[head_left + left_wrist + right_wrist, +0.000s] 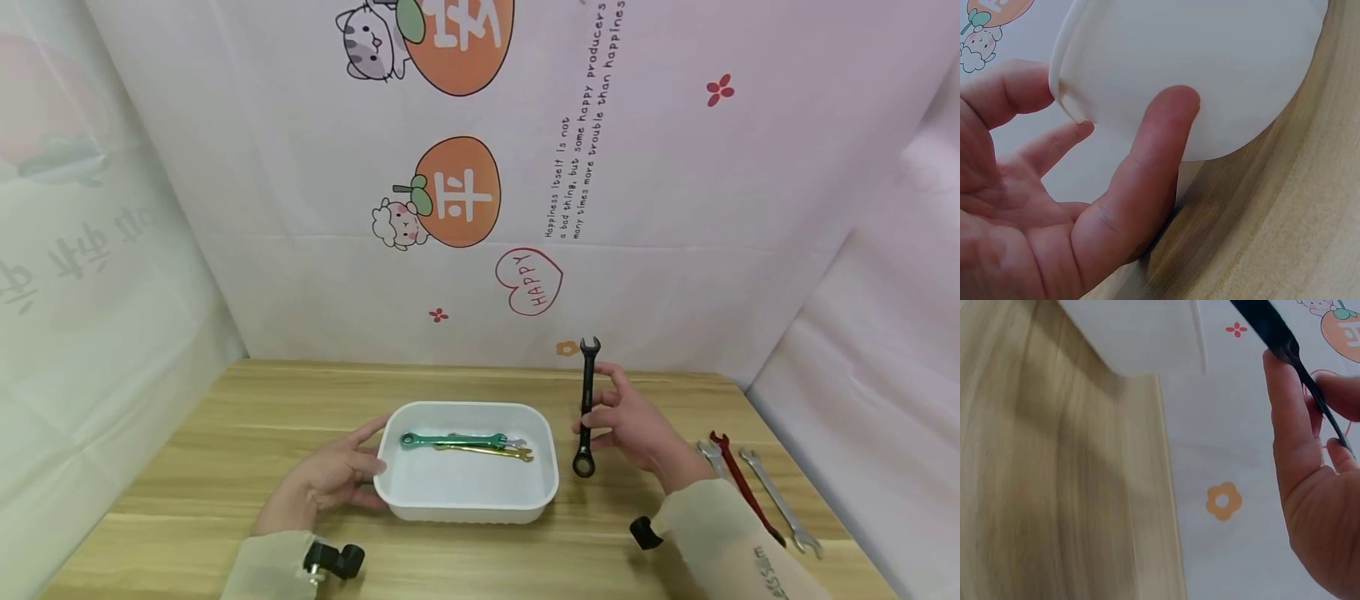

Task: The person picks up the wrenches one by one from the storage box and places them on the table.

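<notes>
A white plastic tub stands on the table. In it lie a green ratchet combination wrench, a gold wrench and a partly covered silver one. My left hand holds the tub's left end; the left wrist view has the thumb on the outer wall and fingers by the rim. To the tub's right, my right hand pinches a black ratchet combination wrench near its middle, open end up and ring end down. Part of that black wrench also appears in the right wrist view.
At the table's right side lie a red wrench, a silver wrench and another silver wrench partly hidden by the right arm. A printed white cloth hangs behind the wooden table, with white cloth on both sides.
</notes>
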Available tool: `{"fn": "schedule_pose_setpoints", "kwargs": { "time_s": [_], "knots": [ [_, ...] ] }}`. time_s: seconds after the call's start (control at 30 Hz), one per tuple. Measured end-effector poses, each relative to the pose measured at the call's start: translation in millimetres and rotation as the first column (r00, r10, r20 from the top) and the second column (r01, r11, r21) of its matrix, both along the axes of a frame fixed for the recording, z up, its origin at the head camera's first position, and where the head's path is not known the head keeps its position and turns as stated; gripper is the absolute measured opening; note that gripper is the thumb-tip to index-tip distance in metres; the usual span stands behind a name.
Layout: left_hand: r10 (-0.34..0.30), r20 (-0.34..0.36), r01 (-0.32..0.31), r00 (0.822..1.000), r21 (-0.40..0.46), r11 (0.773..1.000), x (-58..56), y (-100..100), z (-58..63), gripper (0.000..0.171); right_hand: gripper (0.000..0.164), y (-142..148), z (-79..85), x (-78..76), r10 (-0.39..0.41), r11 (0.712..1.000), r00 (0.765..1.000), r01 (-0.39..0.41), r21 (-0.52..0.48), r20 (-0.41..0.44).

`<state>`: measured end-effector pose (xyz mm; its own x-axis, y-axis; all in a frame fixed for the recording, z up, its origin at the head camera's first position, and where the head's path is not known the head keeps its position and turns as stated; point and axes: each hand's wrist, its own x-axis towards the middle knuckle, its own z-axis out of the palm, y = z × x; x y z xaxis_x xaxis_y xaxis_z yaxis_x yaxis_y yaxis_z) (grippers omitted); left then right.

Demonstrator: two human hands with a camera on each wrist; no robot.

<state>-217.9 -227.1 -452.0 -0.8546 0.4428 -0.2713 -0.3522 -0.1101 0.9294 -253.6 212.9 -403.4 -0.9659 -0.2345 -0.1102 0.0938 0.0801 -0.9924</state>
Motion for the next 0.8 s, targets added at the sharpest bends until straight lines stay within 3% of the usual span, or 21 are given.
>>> {"fn": "schedule_pose_setpoints", "kwargs": {
  "time_s": [0.27,0.47,0.8],
  "knots": [
    [-0.001,0.004,0.001,1.000,0.000,1.000,0.4,0,1.0,0.088,0.067,12,-1.3,5.8,-0.006,1.000,0.998,0.007,0.017,-0.065],
    [-0.004,0.002,0.004,1.000,-0.003,1.000,0.7,0,2.0,0.088,0.069,29,-1.9,6.4,0.008,0.999,1.000,-0.010,-0.053,-0.027],
    [0.006,0.002,-0.006,1.000,-0.012,1.000,0.7,0,1.6,0.089,0.075,70,3.8,4.2,0.025,0.998,0.999,-0.027,-0.054,-0.033]
  ]
}}
